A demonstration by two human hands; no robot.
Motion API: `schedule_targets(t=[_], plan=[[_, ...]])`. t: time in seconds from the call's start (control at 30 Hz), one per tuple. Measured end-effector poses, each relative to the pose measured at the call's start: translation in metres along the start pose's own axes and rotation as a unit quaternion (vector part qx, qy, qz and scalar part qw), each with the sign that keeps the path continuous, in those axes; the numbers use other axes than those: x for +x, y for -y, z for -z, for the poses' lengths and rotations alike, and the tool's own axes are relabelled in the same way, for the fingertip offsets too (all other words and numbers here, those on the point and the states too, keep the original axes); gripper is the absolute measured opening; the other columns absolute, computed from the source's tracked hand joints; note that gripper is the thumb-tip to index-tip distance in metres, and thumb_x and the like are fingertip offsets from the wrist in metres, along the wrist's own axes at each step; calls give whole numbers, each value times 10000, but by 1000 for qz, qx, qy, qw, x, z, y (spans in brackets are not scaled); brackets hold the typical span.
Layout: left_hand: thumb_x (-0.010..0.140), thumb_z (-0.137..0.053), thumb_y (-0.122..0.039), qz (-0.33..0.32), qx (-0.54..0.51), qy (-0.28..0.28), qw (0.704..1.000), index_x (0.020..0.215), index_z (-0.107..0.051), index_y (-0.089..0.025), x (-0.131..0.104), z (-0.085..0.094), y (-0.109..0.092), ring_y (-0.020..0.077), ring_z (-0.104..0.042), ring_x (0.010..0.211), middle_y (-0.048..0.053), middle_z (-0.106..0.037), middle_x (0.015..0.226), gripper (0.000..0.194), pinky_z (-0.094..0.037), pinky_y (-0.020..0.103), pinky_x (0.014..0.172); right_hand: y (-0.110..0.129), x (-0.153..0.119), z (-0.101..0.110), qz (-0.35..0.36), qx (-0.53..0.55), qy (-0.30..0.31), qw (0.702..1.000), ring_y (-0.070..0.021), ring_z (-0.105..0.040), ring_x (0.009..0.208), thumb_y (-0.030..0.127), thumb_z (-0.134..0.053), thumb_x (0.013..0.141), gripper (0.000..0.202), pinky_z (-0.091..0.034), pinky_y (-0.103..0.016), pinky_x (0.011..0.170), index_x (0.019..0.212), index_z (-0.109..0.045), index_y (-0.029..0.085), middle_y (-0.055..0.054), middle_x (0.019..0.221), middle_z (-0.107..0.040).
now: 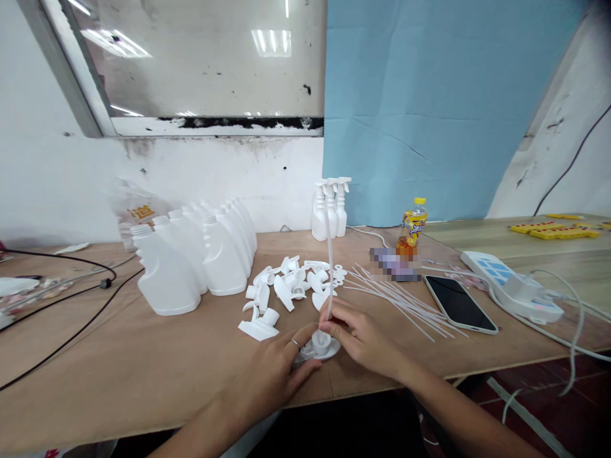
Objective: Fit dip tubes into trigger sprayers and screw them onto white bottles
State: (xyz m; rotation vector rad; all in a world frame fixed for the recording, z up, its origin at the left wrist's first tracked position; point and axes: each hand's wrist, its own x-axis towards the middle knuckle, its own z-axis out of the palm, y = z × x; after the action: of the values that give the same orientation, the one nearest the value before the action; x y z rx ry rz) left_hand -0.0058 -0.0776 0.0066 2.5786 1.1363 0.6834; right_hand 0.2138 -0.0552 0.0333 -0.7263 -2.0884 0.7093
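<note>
Near the table's front edge my left hand [279, 362] is closed around a white spray trigger head [322, 343], whose round collar faces up. My right hand [363, 334] pinches a thin translucent dip tube [330, 267] close to its lower end. The tube stands nearly upright over the collar; fingers hide whether its end sits inside. Just beyond my hands lies a loose pile of white trigger heads [284, 283]. To the right of the pile, several more tubes [401, 302] are spread flat. Small white rings [338, 275] lie beside the pile.
Rows of white uncapped bottles [169, 283] stand at the left. Three assembled spray bottles [329, 216] stand at the back, near a drink bottle [412, 229]. On the right are a phone [461, 304] and a power strip [513, 289] with cables. Black cables [86, 324] cross the left side.
</note>
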Motion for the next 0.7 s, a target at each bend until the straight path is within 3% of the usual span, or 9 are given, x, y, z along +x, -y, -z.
schedule_targets(t=[0.2, 0.53, 0.7], plan=[[977, -566, -361, -6, 8, -7, 1000, 1472, -380, -313, 1, 0, 1, 221, -693, 915, 40, -717, 1037, 531, -546, 354, 848, 0, 0, 0, -28, -19, 2, 999, -143, -540, 778, 286, -473, 1032, 207, -412, -261, 735, 855, -539, 201, 4, 817, -562], [992, -540, -383, -3, 8, 2, 1000, 1482, -360, -307, 1, 0, 1, 220, -693, 967, 51, -710, 1142, 528, -543, 344, 840, 0, 1, 0, -8, -62, 6, 998, -139, -524, 729, 258, -509, 1001, 194, -394, -256, 688, 816, -507, 200, 10, 769, -555], [1005, -507, -400, -13, 15, 2, 1000, 1381, -467, -252, 1, -2, 1, 233, -691, 964, 75, -704, 1133, 406, -546, 347, 824, 1, 6, -5, 1, -99, 27, 995, -126, -460, 657, 155, -532, 938, 234, -338, -248, 625, 732, -432, 201, 29, 698, -498]])
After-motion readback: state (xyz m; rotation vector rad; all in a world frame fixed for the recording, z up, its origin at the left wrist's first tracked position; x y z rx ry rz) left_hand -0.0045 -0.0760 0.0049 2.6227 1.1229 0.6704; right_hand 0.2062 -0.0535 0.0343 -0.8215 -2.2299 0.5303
